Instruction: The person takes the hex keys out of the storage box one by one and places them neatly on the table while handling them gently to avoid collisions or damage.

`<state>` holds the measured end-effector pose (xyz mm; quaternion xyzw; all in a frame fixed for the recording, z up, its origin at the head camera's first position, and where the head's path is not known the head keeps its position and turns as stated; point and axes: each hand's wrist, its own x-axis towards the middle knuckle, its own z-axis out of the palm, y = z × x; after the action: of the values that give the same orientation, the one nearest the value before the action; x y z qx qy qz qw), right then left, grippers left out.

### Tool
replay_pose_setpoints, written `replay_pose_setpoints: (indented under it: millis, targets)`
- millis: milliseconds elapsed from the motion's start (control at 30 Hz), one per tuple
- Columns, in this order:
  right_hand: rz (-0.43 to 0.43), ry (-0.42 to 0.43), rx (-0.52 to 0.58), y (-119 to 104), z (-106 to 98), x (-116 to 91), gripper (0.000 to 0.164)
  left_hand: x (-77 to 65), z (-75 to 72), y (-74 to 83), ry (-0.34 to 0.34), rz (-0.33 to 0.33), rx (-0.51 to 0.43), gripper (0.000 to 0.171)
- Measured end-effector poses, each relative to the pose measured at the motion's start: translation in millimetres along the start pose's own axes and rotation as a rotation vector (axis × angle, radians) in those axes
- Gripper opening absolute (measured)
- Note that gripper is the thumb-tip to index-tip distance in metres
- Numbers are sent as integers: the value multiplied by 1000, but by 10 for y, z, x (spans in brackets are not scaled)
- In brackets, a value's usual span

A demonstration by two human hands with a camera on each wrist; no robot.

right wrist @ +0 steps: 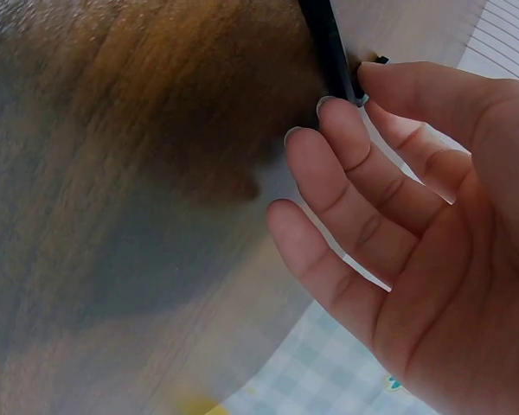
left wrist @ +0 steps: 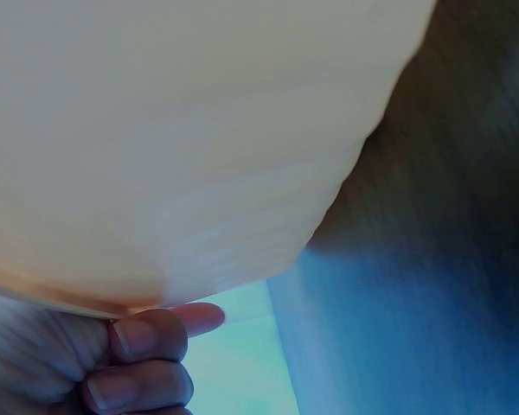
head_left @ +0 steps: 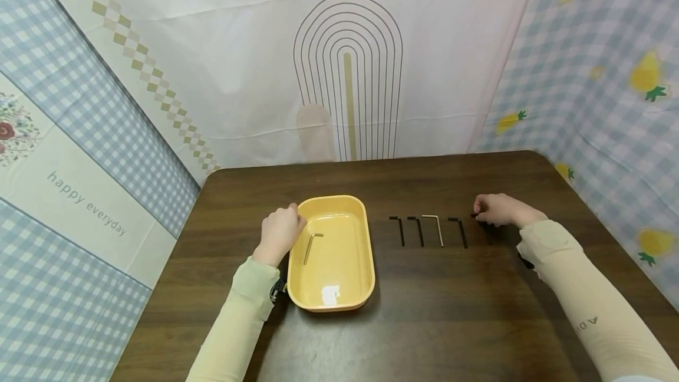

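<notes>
My left hand (head_left: 278, 231) grips the left rim of a yellow tray (head_left: 367, 240); in the left wrist view its curled fingers (left wrist: 143, 385) show below the tray's pale outer wall (left wrist: 199, 156). A brass-coloured hex key (head_left: 309, 246) lies inside the tray. To the right, my right hand (head_left: 498, 210) pinches a black hex key (right wrist: 324, 43) near its bend, between thumb and forefinger, close over the table. The other fingers are loosely bent. Left of this hand lies a row of hex keys: black ones (head_left: 400, 231) (head_left: 461, 233) and a brass-coloured one (head_left: 439, 230).
The dark wooden table (head_left: 424, 323) carries the tray and keys. Behind it hangs a white cloth (head_left: 451, 46) with an arch pattern, and checked cloth (head_left: 610, 152) with pineapples hangs on the right. A blue checked cloth (head_left: 106, 58) hangs on the left.
</notes>
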<state>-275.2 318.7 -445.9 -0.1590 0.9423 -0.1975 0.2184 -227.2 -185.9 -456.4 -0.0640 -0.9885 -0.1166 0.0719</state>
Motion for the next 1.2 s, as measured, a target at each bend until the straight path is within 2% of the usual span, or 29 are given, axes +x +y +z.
replay_pose_setpoints:
  millis: [200,400,633,800,967,1200]
  targets:
    - [-3,7,2,-15,-69,-39,13,1,-7,5,-2,-1,6,18]
    - [-30,101,-25,-34,-240,-47,16,-6,-4,2,9,11,9,17]
    - [-52,127,-56,-206,-335,4,18,2,-3,3,-2,15,8,17]
    - [-103,165,-94,-499,-327,170,16,16,-9,2,-16,16,7,18]
    - [-175,196,-113,-923,-297,417,15,23,-16,-3,-15,20,10,19]
    - [-295,166,-118,-1565,-212,661,11,13,-10,20,-25,3,8,19]
